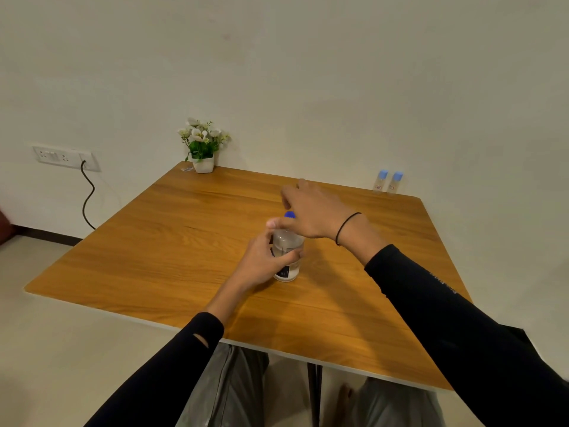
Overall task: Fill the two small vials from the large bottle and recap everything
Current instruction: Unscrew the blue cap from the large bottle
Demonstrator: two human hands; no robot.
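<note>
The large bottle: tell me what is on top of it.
A blue cap sits on top of the large bottle. The right hand grips it from above and covers most of it, so only a sliver shows. The left hand holds the bottle's body.

We see the large clear bottle (287,257) standing upright near the middle of the wooden table (172,229), its blue cap (289,214) on top. We find two small blue-capped vials (388,181) upright, side by side at the far right edge.
</note>
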